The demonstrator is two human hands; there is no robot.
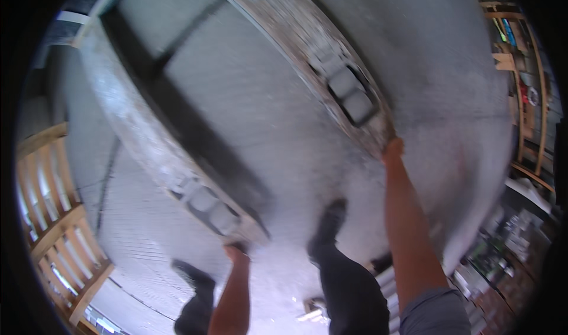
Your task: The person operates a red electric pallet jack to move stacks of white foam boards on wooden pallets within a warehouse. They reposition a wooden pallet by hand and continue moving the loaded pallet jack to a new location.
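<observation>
the left hand [238, 252] had its fingers curled on the tip of the scuffed left fork [139, 125]; to that fork's right, the right hand's [393, 150] fingers gripped the tip of the right fork [290, 27]. grey rollers [213, 208] sat near the left fork's tip. the streaked grey floor [260, 116] spread around it; a slatted wooden pallet [56, 233] stood to its left, a wooden rack [506, 15] well to its right.

Operator clothing
Grey sleeve [435, 313] well behind right fingers [394, 145]; dark trousers [353, 293]; dark shoes [331, 219], one outboard of left fingers [236, 251], one between left and right fingers
</observation>
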